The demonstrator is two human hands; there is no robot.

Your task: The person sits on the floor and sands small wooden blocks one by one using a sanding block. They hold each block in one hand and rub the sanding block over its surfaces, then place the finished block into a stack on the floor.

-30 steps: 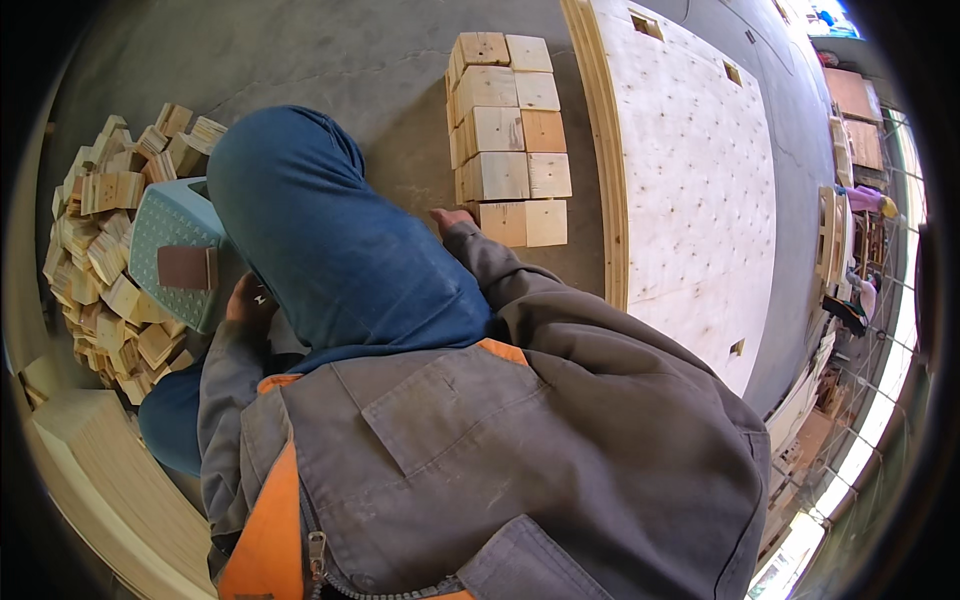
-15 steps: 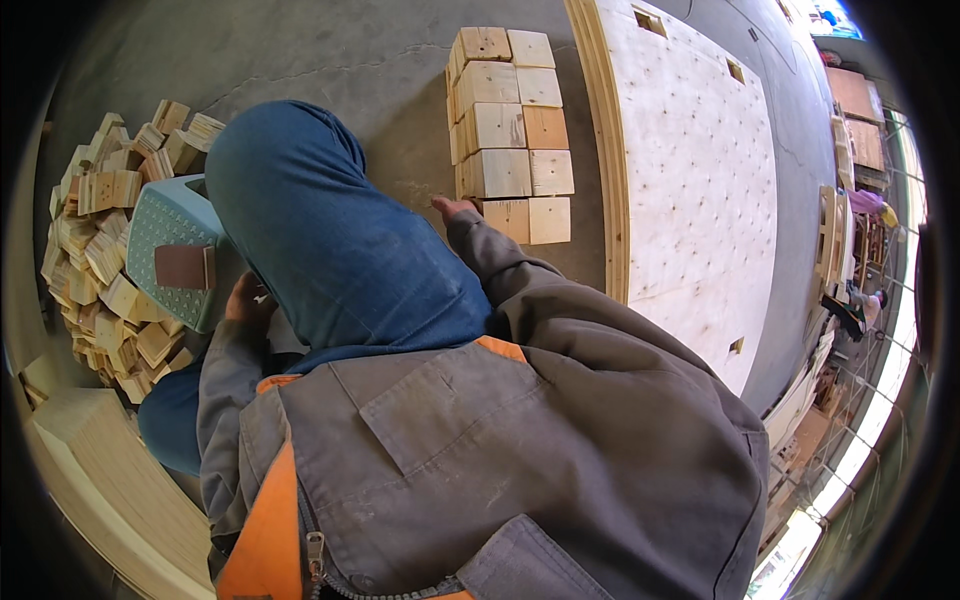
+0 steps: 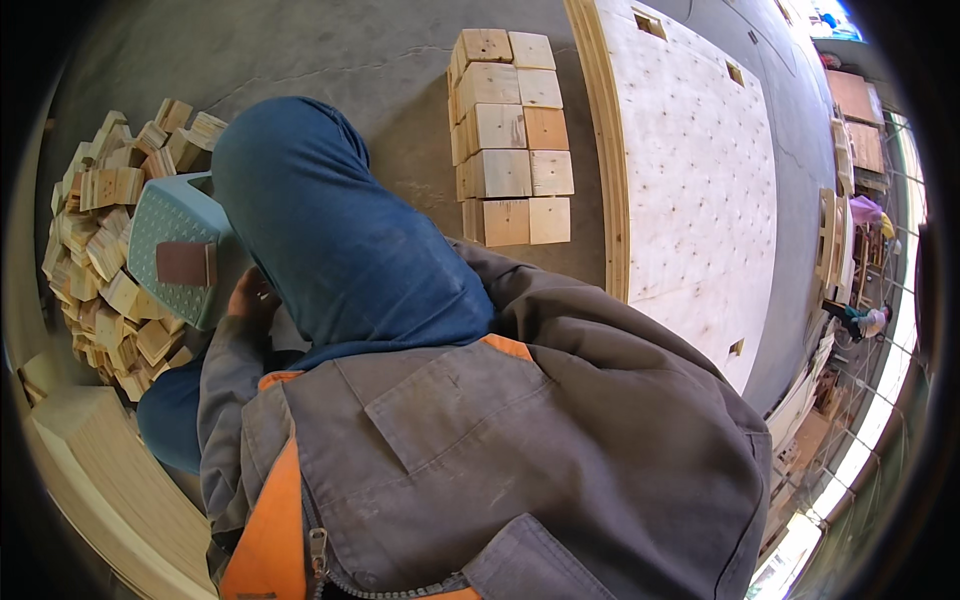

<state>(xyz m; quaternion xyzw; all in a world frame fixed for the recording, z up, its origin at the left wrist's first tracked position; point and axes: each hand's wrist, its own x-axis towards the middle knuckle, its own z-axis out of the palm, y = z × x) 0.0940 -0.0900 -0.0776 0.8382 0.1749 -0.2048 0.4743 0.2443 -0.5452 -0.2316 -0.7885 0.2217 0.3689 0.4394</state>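
Note:
My left hand is low between the light blue plastic step stool and my bent leg in blue trousers. Its fingers are mostly hidden, so what they hold, if anything, does not show. Behind my thigh, my right hand is out of sight; only the grey right sleeve reaches toward that side of the leg. Just beyond it stands a neat stack of squared wooden blocks, set two wide in several rows. A brown rectangular piece lies against the stool's dotted top.
A heap of loose wood offcuts lies on the floor at the left. Large pale plywood sheets are stacked to the right of the blocks. A thick wooden beam or board stack fills the lower left. Another person is at the far right.
My right hand has drawn back from the near end of the block stack and dropped out of sight behind my thigh. The left hand stays beside the stool.

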